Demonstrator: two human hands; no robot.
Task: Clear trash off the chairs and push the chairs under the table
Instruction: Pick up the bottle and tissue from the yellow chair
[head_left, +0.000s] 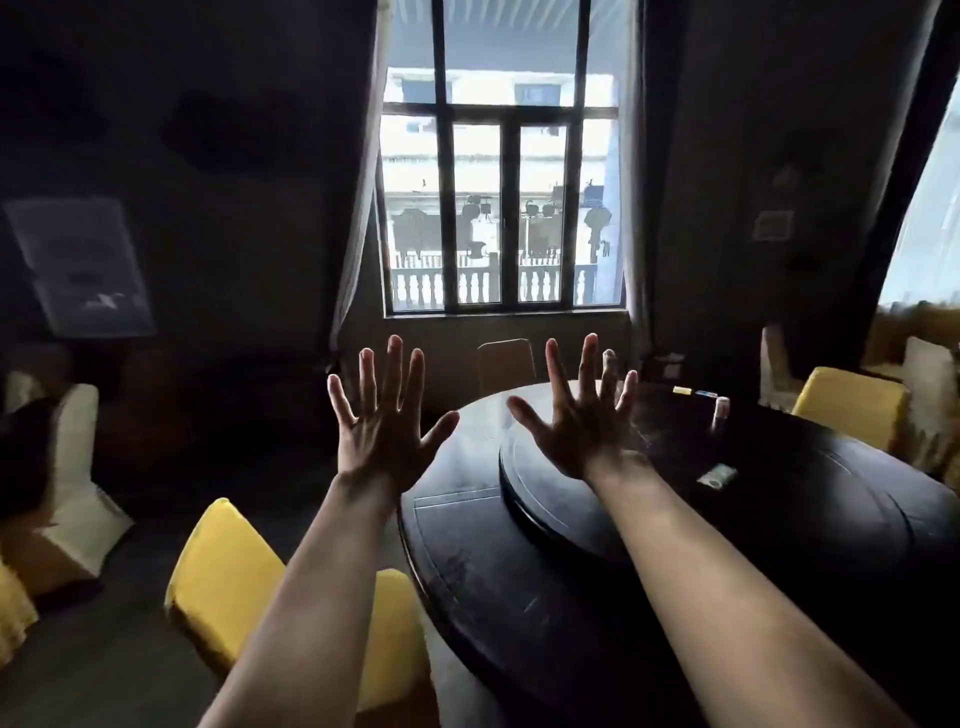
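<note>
Both hands raised over the round desk (519, 613), left hand (382, 434) and right hand (582, 434) each with grip spread and holding nothing, likely a ready pose; nearest yellow chair (228, 577) stands beside the desk edge, not pushed under.

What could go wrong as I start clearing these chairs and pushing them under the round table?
The room is dim, so trash on the yellow-covered chair by the dark round wooden table could be missed; its seat is partly hidden behind your left arm. Pushing that chair in hard might bump the table and shift the small items lying near the raised turntable. Both hands, left hand and right hand, are raised, empty and spread.
</note>
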